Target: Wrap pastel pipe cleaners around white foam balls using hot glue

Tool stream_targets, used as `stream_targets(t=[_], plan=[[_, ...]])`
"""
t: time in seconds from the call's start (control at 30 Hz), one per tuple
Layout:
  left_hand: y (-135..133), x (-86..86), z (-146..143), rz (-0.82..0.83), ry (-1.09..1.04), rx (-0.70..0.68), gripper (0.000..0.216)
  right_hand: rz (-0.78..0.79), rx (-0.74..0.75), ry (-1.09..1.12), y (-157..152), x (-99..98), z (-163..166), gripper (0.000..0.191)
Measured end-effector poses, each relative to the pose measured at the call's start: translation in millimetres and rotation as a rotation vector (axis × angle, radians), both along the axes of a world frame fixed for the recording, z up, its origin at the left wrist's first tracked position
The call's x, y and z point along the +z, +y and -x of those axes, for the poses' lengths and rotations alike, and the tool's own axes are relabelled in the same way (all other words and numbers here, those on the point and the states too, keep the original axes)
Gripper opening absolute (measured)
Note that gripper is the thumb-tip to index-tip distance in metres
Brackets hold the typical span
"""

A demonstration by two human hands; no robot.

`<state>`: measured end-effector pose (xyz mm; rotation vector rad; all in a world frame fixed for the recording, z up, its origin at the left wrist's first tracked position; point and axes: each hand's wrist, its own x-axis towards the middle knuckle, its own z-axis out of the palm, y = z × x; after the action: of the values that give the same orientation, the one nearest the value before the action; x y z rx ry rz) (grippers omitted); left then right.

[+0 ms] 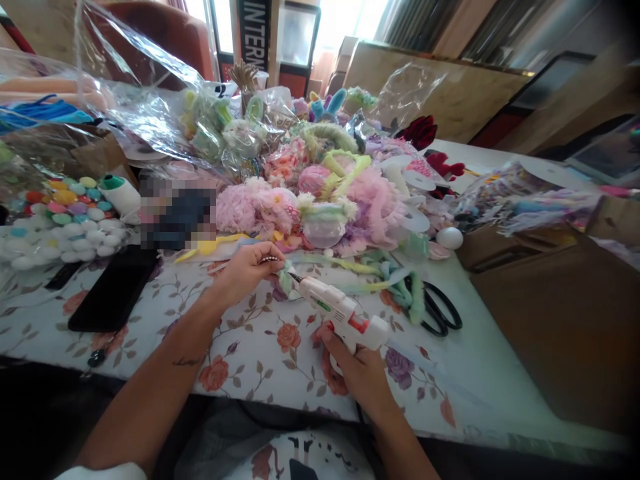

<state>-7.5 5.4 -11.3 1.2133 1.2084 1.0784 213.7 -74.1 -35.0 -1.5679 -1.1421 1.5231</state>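
Observation:
Over the flowered tablecloth, my right hand [361, 370] is wrapped round a white hot glue gun [333, 303] with red parts. Its dark nozzle points left, at a small pale green piece [285, 281] just below my left fingertips. My left hand [250, 270] is closed in a pinch on this piece; a thin dark-and-white beaded or striped strip [270, 259] shows between the fingers. What exactly the piece is cannot be made out. Right of the glue gun, black-handled scissors [443, 310] lie partly under pastel green fuzzy strips [413, 293].
A black phone [114, 288] lies at the left, near bags of coloured and white pom-poms [70, 230]. Fluffy pink yarn and trims [260, 205] are heaped across the back. A cardboard box [555, 320] stands at the right, with a white ball [449, 238] beside it.

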Motion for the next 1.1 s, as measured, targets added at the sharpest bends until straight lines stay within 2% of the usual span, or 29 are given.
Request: stream_targets(t=[0.73,1.1], plan=[[0.5,-1.8,0.4,-0.01,0.001,-0.002,0.021,-0.014,-0.003,0.001,-0.1,-0.4,1.4,0.043],[-0.6,-2.5,0.6,-0.047,0.025,-0.023,0.021,0.01,-0.023,-0.013,0.8,13.4,4.4,0.036]])
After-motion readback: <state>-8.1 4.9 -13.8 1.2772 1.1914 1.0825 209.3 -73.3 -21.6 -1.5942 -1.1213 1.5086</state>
